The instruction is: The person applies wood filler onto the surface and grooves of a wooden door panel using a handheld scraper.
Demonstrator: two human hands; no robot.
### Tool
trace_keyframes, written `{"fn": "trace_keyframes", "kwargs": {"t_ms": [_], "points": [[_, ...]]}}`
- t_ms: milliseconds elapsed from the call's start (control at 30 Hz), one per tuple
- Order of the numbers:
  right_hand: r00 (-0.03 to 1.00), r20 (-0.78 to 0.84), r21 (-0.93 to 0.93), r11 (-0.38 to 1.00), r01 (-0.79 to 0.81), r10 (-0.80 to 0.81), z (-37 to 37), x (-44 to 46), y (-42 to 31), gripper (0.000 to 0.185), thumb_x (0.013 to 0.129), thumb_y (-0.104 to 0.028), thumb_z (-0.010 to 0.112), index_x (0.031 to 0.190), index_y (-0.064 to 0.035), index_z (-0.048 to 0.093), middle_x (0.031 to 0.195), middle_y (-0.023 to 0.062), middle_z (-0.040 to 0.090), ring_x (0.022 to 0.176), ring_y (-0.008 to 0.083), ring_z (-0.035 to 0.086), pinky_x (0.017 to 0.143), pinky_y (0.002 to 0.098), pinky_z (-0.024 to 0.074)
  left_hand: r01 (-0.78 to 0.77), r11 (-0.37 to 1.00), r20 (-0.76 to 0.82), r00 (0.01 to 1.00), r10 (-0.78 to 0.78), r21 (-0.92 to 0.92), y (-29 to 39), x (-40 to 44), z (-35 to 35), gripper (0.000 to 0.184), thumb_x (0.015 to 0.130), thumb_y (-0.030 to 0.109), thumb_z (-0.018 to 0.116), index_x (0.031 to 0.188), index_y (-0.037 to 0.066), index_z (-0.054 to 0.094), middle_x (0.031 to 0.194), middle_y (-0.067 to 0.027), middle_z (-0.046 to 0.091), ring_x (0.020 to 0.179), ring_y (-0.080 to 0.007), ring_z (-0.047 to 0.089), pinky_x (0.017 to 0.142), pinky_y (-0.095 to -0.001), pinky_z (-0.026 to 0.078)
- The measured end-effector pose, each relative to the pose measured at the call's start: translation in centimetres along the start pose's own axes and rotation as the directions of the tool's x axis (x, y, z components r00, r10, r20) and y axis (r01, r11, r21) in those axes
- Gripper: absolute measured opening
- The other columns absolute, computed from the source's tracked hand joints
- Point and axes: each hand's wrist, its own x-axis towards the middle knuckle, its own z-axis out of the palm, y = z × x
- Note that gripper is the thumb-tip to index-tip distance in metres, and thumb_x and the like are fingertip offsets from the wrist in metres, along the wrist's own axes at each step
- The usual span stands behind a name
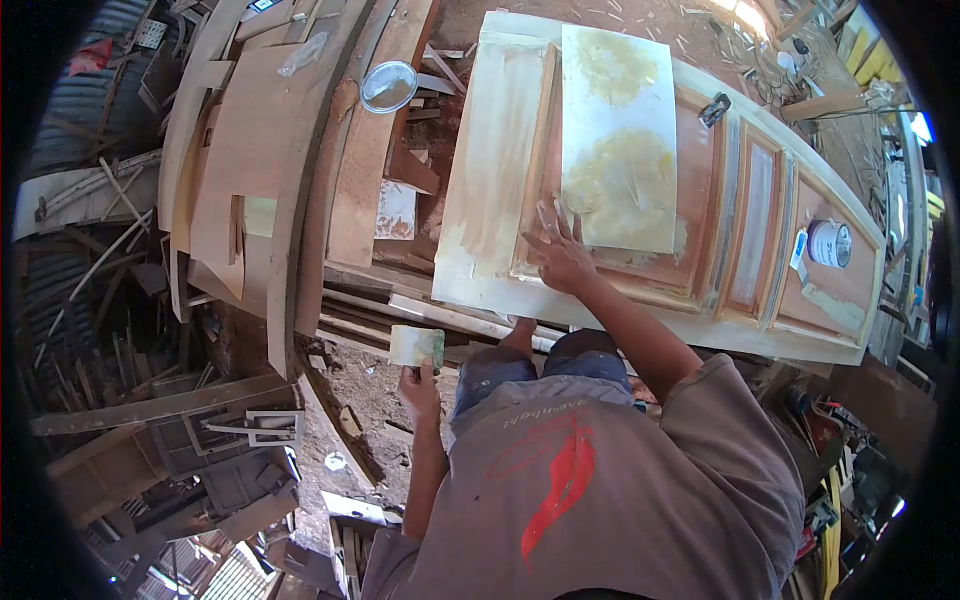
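Note:
My left hand [420, 390] is closed on a flat, pale putty spreader [410, 346] with a green edge, held out to the left of my body. My right hand [562, 258] lies with fingers spread on the wooden panel door [478, 190], at the lower left corner of a white sheet [610, 115]. Yellowish paste is smeared over that sheet in two patches. Some paste also shows on the door panel beside the sheet's lower right corner. The door lies flat across the bench in front of me, with framed panels along its length.
An open can [829, 243] stands at the door's right end, beside a small white and blue item [798, 248]. A dark block-like object [714, 110] rests near the far edge. Left of the door, a round lid [388, 87] sits on planks; wood scraps litter the ground.

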Motion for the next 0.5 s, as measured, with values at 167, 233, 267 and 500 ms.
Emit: {"fn": "trace_keyframes", "kwargs": {"t_ms": [167,233,267,500], "points": [[0.996,0.015,-0.222,0.971,0.089,-0.088,1.8,0.9,1.3,0.075,0.083,-0.012,0.069,0.155,-0.0277,0.052,0.176,0.0141,0.010,0.163,0.0378,0.000,0.127,0.0660,0.0021,-0.023,1.000,0.005,1.000,0.023,0.010,-1.0,0.3,0.2,0.029,0.100,0.024,0.070,0.106,-0.004,0.071,0.087,-0.0081,0.072,0.076,-0.0136,0.063,0.070,-0.0346,0.052],[0.991,-0.026,-0.285,0.952,0.116,-0.129,2.0,1.8,1.8,0.077,0.084,-0.014,0.071,0.157,-0.0278,0.049,0.176,0.0145,0.013,0.163,0.0379,0.003,0.127,0.0655,0.0036,-0.020,1.000,0.006,1.000,0.020,-0.011,-1.1,0.3,0.3,0.029,0.100,0.025,0.070,0.106,-0.003,0.071,0.087,-0.0083,0.072,0.076,-0.0133,0.063,0.070,-0.0342,0.052],[0.991,-0.034,-0.307,0.945,0.113,-0.129,2.0,2.5,1.9,0.078,0.084,-0.015,0.071,0.157,-0.0280,0.048,0.175,0.0149,0.014,0.163,0.0382,0.004,0.128,0.0651,0.0040,-0.019,1.000,0.009,1.000,0.019,-0.020,-1.1,0.3,0.2,0.029,0.100,0.025,0.070,0.106,-0.003,0.071,0.087,-0.0084,0.072,0.076,-0.0132,0.063,0.069,-0.0341,0.052],[0.997,-0.073,-0.352,0.935,-0.031,0.006,2.0,3.3,0.8,0.070,0.090,-0.016,0.062,0.157,-0.0270,0.048,0.172,0.0169,0.025,0.162,0.0384,0.010,0.128,0.0635,0.0016,0.061,0.998,0.014,0.998,-0.062,0.029,-0.9,0.0,-0.6,0.027,0.101,0.025,0.071,0.102,-0.002,0.069,0.085,-0.0035,0.069,0.074,-0.0110,0.059,0.066,-0.0318,0.049]]}}
